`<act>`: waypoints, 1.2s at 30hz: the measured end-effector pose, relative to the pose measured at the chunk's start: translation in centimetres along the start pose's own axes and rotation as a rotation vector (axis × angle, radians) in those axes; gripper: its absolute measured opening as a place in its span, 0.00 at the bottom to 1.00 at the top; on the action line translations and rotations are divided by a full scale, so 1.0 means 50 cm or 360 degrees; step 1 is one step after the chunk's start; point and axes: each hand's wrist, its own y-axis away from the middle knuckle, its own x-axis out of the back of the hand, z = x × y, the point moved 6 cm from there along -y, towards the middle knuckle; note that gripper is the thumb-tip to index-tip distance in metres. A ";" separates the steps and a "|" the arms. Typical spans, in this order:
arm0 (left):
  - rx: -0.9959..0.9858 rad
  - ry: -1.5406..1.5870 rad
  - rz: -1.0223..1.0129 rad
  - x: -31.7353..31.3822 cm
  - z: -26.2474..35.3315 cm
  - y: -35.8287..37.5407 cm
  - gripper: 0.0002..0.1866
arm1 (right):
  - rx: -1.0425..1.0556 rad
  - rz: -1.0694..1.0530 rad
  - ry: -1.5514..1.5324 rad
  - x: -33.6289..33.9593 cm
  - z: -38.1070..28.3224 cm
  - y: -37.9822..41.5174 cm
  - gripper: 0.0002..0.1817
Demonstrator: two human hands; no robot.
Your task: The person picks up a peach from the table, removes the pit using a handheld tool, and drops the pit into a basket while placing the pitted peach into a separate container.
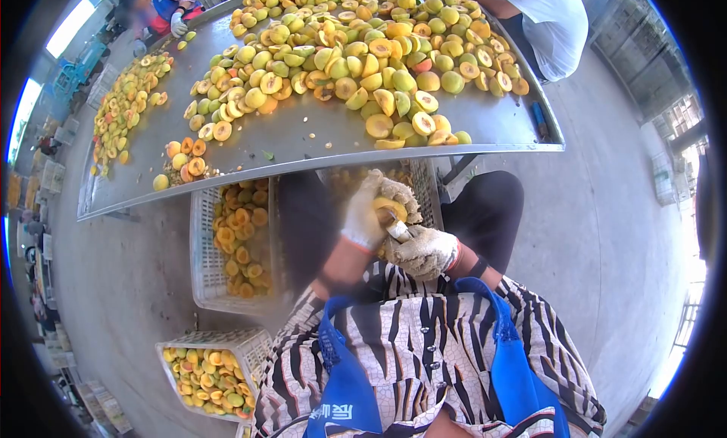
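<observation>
Metal table (257, 139) and fruit crate (201, 248) stand near the left hand (365, 214).

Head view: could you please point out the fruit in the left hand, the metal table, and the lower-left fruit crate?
Fruit (389, 206): head view, its visible yellow side.
Metal table (496, 129): head view, bare top near the front edge.
Lower-left fruit crate (251, 356): head view, its right side wall.

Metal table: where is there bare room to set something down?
On the metal table, bare patches lie between the left fruit row and the main heap, and between the heap and the blue object. The heap crowds the middle.
</observation>
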 end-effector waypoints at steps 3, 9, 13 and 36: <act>0.0142 0.0142 -0.0095 0.019 -0.013 -0.011 0.22 | 0.0051 0.0031 0.0015 0.011 0.009 -0.002 0.06; -0.0162 -0.0347 0.0317 -0.003 0.049 0.027 0.25 | 0.0136 -0.0139 0.0110 0.025 -0.007 -0.016 0.14; -0.1065 -0.0353 0.0705 0.100 0.236 0.092 0.21 | 0.0374 0.0255 0.0862 -0.057 -0.082 0.030 0.13; -0.0436 -0.3287 0.0859 -0.072 0.148 -0.155 0.26 | 0.0519 0.1193 0.1225 0.048 -0.075 -0.020 0.07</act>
